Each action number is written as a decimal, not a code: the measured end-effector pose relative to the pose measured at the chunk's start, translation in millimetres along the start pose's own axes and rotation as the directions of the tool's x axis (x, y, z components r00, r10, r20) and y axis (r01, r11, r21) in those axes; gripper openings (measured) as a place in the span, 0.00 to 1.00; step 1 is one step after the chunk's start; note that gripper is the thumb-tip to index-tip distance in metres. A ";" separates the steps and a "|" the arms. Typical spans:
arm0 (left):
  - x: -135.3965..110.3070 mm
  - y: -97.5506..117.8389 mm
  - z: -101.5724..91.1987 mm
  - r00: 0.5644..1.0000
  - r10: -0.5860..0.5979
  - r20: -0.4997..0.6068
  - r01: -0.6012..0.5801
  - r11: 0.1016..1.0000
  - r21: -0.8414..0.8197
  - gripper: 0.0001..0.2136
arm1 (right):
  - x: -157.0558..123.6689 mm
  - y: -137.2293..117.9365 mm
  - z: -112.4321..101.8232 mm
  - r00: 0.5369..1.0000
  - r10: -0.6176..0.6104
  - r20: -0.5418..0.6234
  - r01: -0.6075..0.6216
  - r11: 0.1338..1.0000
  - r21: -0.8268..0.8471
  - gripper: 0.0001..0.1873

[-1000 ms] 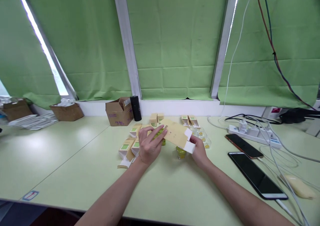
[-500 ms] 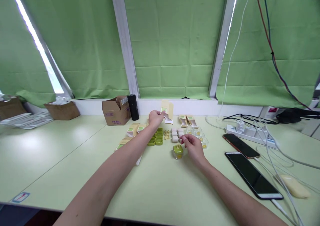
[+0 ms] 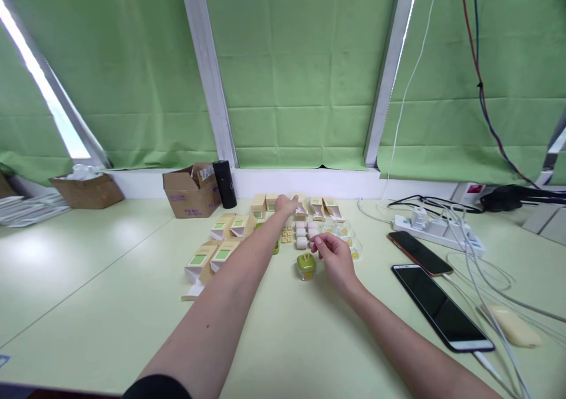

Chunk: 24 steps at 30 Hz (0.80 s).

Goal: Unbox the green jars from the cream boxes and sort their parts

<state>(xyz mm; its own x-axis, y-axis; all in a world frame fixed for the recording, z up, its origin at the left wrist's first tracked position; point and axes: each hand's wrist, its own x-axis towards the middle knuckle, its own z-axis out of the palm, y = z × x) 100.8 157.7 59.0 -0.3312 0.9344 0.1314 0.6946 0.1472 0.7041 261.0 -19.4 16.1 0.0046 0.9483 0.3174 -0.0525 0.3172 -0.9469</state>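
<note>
At the back of the table, my left hand [image 3: 285, 205] has its fingers closed at a tan paper box [image 3: 301, 205] with a green label. Similar paper boxes [image 3: 317, 208] stand just right of it. Beside a small clear jar with a green lid [image 3: 306, 266], my right hand [image 3: 336, 260] hovers with loosely curled fingers and nothing visible in them. White rounded cubes [image 3: 301, 243] and small yellow pieces [image 3: 287, 234] lie in groups beyond the jar. Clear cups [image 3: 355, 247] with yellow marks sit behind my right hand. My left forearm mostly hides some green lids [image 3: 276, 247].
More tan paper boxes [image 3: 198, 260] stand at left. A cardboard carton [image 3: 191, 195] and black cylinder [image 3: 224, 185] are by the wall. Two phones [image 3: 442, 307], a power strip [image 3: 435, 231], white cables and a pale yellow object [image 3: 510, 325] occupy the right side.
The paper box in my left hand has come down from the air to the table, beside the others at the back. My right hand stays near the jar. The view has shifted slightly right.
</note>
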 end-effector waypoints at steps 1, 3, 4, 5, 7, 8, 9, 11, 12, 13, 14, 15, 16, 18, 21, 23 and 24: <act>-1.1 -1.7 3.1 1.000 0.009 -0.010 -0.009 1.000 0.010 0.21 | 0.0 -0.3 0.1 1.000 0.001 -0.001 -0.001 1.000 0.005 0.22; -3.3 -4.9 7.6 0.999 0.025 -0.025 -0.024 0.999 0.034 0.21 | 0.3 -0.6 0.2 1.000 0.001 -0.005 -0.001 1.000 0.013 0.21; -4.1 -6.1 9.0 0.999 0.034 -0.021 -0.033 0.998 0.045 0.20 | 0.5 -0.6 0.4 1.000 0.002 -0.007 -0.002 1.000 0.016 0.21; -4.7 -7.0 10.1 0.999 0.041 -0.011 -0.040 0.998 0.056 0.19 | 0.8 -0.5 0.7 1.000 0.003 -0.008 -0.003 1.000 0.017 0.21; -5.3 -7.7 11.7 0.999 0.047 0.020 -0.049 0.996 0.076 0.15 | 0.9 0.1 1.5 1.000 0.005 -0.008 -0.005 1.000 0.014 0.21; -5.5 -7.4 12.3 0.998 0.050 0.038 -0.053 0.995 0.085 0.14 | 0.7 0.5 2.0 1.000 0.005 -0.006 -0.005 1.000 0.011 0.21; -5.6 -7.0 12.8 0.997 0.055 0.055 -0.060 0.994 0.093 0.14 | 0.5 0.9 2.5 1.000 0.004 -0.005 -0.004 1.000 0.008 0.21; -6.3 -5.8 14.1 0.994 0.067 0.088 -0.077 0.991 0.108 0.16 | -0.3 1.6 3.3 1.000 0.003 -0.002 -0.003 1.000 0.004 0.21; -6.8 -5.2 14.9 0.992 0.072 0.102 -0.083 0.990 0.116 0.16 | -0.7 1.9 3.5 1.000 0.003 -0.002 -0.003 1.000 0.003 0.21; -7.4 -4.6 15.8 0.991 0.075 0.114 -0.089 0.988 0.125 0.16 | -1.0 2.1 3.6 1.000 0.004 -0.003 -0.004 1.000 0.003 0.20; -8.0 -4.1 16.9 0.989 0.077 0.125 -0.093 0.986 0.135 0.15 | -1.2 2.4 3.6 1.000 0.003 -0.004 -0.003 1.000 0.002 0.20; -8.6 -3.7 18.2 0.988 0.078 0.133 -0.097 0.985 0.145 0.15 | -1.3 2.7 3.5 1.000 0.003 -0.005 -0.003 1.000 0.001 0.20; -9.1 -3.3 19.6 0.987 0.080 0.141 -0.101 0.983 0.155 0.14 | -1.2 3.1 3.3 1.000 0.002 -0.004 -0.002 1.000 0.000 0.20; -9.6 -2.6 23.0 0.984 0.086 0.156 -0.113 0.979 0.171 0.13 | -0.8 3.9 3.1 1.000 0.003 0.002 -0.003 1.000 -0.004 0.19; -9.7 -1.5 28.3 0.979 0.098 0.177 -0.131 0.974 0.186 0.13 | -0.2 5.5 3.4 1.000 0.002 0.005 -0.002 1.000 -0.017 0.18; -10.0 -1.0 31.3 0.977 0.107 0.183 -0.142 0.971 0.190 0.14 | 0.0 6.4 3.9 1.000 -0.001 0.002 0.001 1.000 -0.029 0.18; -10.4 -0.7 32.4 0.976 0.113 0.184 -0.148 0.971 0.190 0.14 | 0.0 6.9 4.0 1.000 -0.002 0.001 0.002 0.999 -0.034 0.18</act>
<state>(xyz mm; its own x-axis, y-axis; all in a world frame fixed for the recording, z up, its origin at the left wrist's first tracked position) 124.5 158.4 34.5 -0.1277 0.9886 0.0794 0.8445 0.0664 0.5314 256.6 -17.3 9.8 0.0042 0.9476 0.3196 -0.0185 0.3196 -0.9474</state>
